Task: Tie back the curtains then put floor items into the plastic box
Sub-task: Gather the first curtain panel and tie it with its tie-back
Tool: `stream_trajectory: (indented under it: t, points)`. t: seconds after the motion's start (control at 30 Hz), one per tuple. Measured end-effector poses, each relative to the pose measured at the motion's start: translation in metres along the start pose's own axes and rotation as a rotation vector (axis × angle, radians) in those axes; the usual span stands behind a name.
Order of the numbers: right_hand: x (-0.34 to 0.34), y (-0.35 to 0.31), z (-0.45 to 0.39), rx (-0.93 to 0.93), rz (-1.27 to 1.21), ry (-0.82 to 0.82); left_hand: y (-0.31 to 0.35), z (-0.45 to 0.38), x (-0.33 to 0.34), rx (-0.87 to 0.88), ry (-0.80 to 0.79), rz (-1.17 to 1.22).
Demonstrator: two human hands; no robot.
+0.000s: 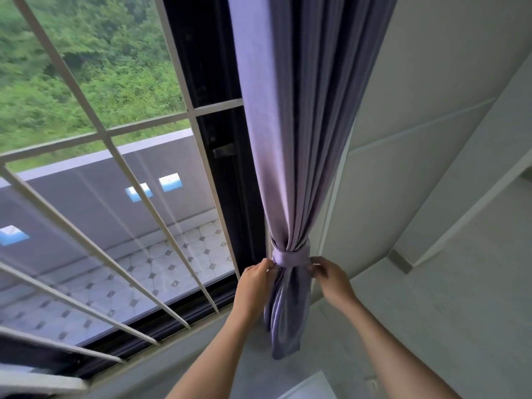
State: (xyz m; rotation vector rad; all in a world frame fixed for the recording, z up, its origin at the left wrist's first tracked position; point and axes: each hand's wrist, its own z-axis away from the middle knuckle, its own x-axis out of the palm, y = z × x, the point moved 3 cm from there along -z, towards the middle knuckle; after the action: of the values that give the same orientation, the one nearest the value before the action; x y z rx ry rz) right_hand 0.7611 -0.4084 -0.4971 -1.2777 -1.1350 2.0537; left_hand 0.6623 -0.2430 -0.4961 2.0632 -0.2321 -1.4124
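Note:
A purple curtain (299,125) hangs gathered at the right side of the window. A matching fabric tie-back band (290,258) wraps around it low down, with the curtain's tail hanging below. My left hand (254,283) pinches the band's left end. My right hand (331,279) pinches the band's right end. Both hands sit level with the band, one on each side. No floor items or plastic box are in view.
White window bars (106,136) and a dark window frame (227,174) fill the left. A white wall (431,139) stands to the right of the curtain. A white ledge (218,349) runs below the window. A pale edge of something shows at the bottom (309,387).

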Motion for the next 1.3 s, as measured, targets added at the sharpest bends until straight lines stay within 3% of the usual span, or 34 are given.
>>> stream_trajectory:
  t: [0.13, 0.3, 0.5, 0.63, 0.77, 0.97, 1.13, 1.3]
  points:
    - [-0.004, -0.020, 0.011, 0.050, -0.032, 0.361, 0.004, -0.002, 0.003, -0.114, -0.031, 0.090]
    - [0.027, -0.029, 0.019, 0.037, -0.015, 0.162, -0.006, 0.003, -0.003, -0.154, -0.061, 0.111]
    - [0.038, -0.049, 0.021, 0.028, 0.266, 0.240, -0.004, 0.003, -0.004, -0.185, -0.113, 0.144]
    - [0.044, -0.054, 0.020, -0.043, 0.231, 0.198, -0.006, 0.003, -0.005, -0.175, -0.141, 0.148]
    - [0.051, -0.051, 0.024, -0.132, 0.155, 0.042, -0.007, 0.002, -0.005, -0.183, -0.141, 0.154]
    - [0.034, -0.039, 0.016, -0.235, 0.305, 0.056, -0.015, -0.001, -0.008, -0.207, -0.098, 0.171]
    - [0.020, -0.013, 0.033, -0.281, 0.449, 0.203, 0.003, 0.004, 0.002, -0.147, -0.155, 0.141]
    - [0.020, -0.017, 0.030, -0.279, 0.461, 0.140, 0.010, 0.010, 0.018, -0.309, -0.129, 0.359]
